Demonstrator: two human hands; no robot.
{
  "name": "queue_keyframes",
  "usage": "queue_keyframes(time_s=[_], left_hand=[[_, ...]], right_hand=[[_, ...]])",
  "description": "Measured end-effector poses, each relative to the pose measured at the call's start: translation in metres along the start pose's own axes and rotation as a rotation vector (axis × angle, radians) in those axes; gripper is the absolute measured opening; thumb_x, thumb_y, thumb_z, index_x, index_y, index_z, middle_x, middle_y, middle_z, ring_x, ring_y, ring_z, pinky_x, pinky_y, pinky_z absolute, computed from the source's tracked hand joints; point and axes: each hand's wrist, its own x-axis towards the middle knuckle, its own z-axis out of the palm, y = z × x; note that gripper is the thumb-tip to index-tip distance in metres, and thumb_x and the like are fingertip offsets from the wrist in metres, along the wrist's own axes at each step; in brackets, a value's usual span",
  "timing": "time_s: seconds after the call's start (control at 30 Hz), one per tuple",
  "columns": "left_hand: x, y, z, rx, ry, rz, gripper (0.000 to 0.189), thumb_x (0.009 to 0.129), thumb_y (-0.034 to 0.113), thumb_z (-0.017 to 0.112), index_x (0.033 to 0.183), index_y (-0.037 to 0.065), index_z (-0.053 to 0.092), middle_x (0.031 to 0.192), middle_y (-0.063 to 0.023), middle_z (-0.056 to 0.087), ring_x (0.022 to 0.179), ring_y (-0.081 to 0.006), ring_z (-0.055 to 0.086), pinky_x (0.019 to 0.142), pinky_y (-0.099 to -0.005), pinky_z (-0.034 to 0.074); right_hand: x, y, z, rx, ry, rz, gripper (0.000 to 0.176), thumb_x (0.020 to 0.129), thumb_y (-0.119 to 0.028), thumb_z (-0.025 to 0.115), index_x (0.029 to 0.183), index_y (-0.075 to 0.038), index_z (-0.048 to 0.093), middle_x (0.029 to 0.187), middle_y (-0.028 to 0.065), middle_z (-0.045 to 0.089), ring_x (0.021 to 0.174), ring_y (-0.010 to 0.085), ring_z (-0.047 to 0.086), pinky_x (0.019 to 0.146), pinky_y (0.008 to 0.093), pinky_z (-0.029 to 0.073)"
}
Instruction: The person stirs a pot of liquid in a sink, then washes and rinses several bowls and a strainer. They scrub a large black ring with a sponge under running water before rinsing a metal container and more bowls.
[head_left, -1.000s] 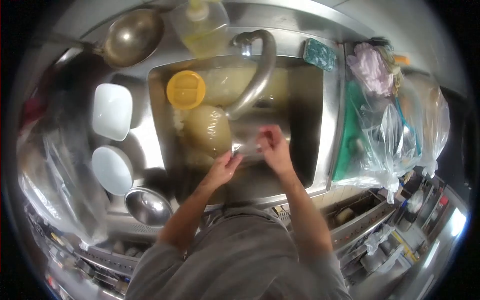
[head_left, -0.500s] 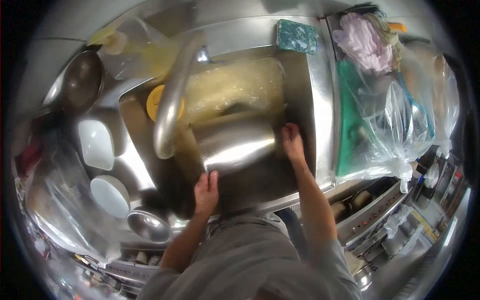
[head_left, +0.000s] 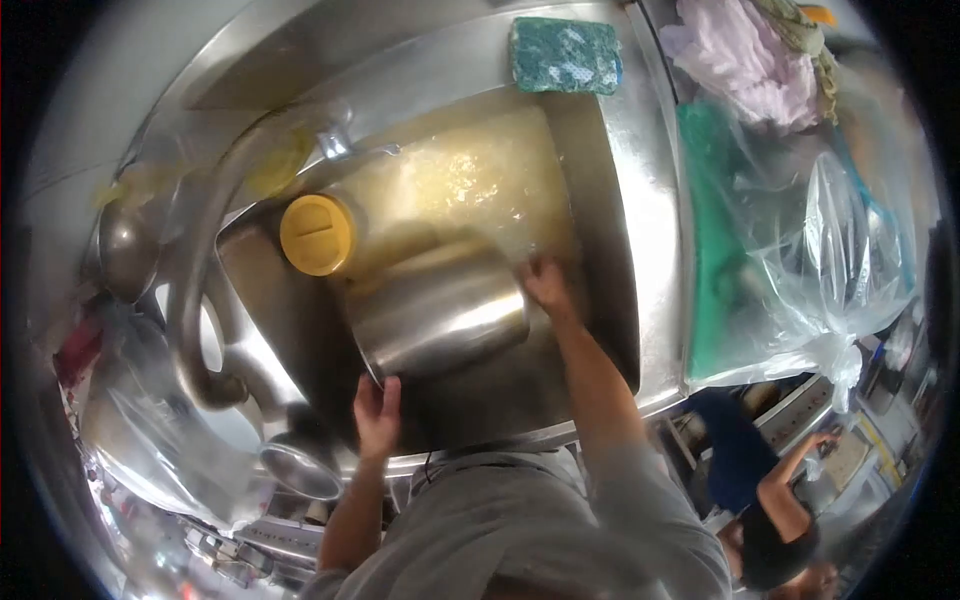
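Observation:
A shiny metal pot [head_left: 445, 310] lies on its side, tilted, in the steel sink [head_left: 605, 220], with its opening facing left. My left hand [head_left: 377, 415] grips the pot's rim at the lower left, thumb and fingers closed on the edge. At the other end, my right hand [head_left: 547, 287] is against the base, its fingers curled and slightly blurred. Behind the pot, cloudy yellowish water [head_left: 470, 165] with bright ripples fills the back of the sink. A round yellow lid [head_left: 318, 235] is beside the pot's opening. The pot's inside is hidden.
A curved faucet [head_left: 205, 270] swings over the sink's left side. A green scouring sponge [head_left: 567, 55] rests on the back ledge. To the right are a green board [head_left: 705, 250] and a tied clear plastic bag [head_left: 800, 270]. A metal bowl [head_left: 300, 465] sits at left. Another person [head_left: 770, 500] stands lower right.
The pot and both hands have shifted left in view, and my right hand has come in against the base. The faucet appears farther left, uncovering the yellow lid. Another person has come into view.

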Motion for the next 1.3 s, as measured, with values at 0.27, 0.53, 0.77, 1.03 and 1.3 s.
queue_keyframes(time_s=[0.27, 0.53, 0.77, 1.03, 1.3], left_hand=[[0.019, 0.034, -0.005, 0.120, -0.004, -0.229, 0.028, 0.098, 0.022, 0.069, 0.080, 0.003, 0.064, 0.072, 0.0031, 0.055, 0.069, -0.0083, 0.044, 0.061, -0.0285, 0.038], [-0.025, 0.066, -0.011, 0.373, 0.096, -0.022, 0.049, 0.094, 0.020, 0.073, 0.058, 0.007, 0.043, 0.055, 0.0031, 0.039, 0.054, -0.0071, 0.034, 0.045, -0.0305, 0.025], [-0.043, 0.073, -0.024, 0.382, 0.086, -0.095, 0.046, 0.095, 0.019, 0.072, 0.060, 0.004, 0.046, 0.054, 0.0006, 0.043, 0.054, -0.0080, 0.036, 0.046, -0.0316, 0.028], [-0.055, 0.097, -0.028, 0.131, 0.084, -0.131, 0.032, 0.096, 0.016, 0.071, 0.071, 0.002, 0.057, 0.061, 0.0034, 0.052, 0.058, -0.0069, 0.041, 0.048, -0.0292, 0.034], [-0.074, 0.080, -0.056, 0.173, 0.012, -0.040, 0.028, 0.096, 0.015, 0.070, 0.076, 0.001, 0.057, 0.065, 0.0028, 0.053, 0.061, -0.0072, 0.046, 0.051, -0.0285, 0.037]], right_hand=[[0.017, 0.017, 0.014, -0.174, -0.220, 0.117, 0.043, 0.086, -0.028, 0.067, 0.116, 0.002, 0.066, 0.110, 0.0286, 0.068, 0.105, 0.0435, 0.066, 0.095, 0.0490, 0.050], [-0.008, -0.029, 0.028, -0.382, 0.020, -0.288, 0.053, 0.089, -0.037, 0.070, 0.123, -0.001, 0.052, 0.115, 0.0272, 0.062, 0.113, 0.0460, 0.058, 0.097, 0.0521, 0.048], [-0.014, -0.058, 0.041, -0.149, -0.245, -0.184, 0.056, 0.089, -0.032, 0.070, 0.129, -0.003, 0.041, 0.118, 0.0275, 0.059, 0.113, 0.0454, 0.058, 0.093, 0.0549, 0.049], [-0.008, -0.059, 0.038, -0.553, -0.049, -0.291, 0.062, 0.087, -0.031, 0.072, 0.130, -0.001, 0.039, 0.113, 0.0290, 0.063, 0.102, 0.0473, 0.063, 0.087, 0.0538, 0.052], [-0.028, -0.069, -0.039, -0.418, 0.111, -0.080, 0.075, 0.075, -0.023, 0.078, 0.135, 0.000, 0.040, 0.126, 0.0309, 0.058, 0.113, 0.0494, 0.057, 0.098, 0.0524, 0.048]])
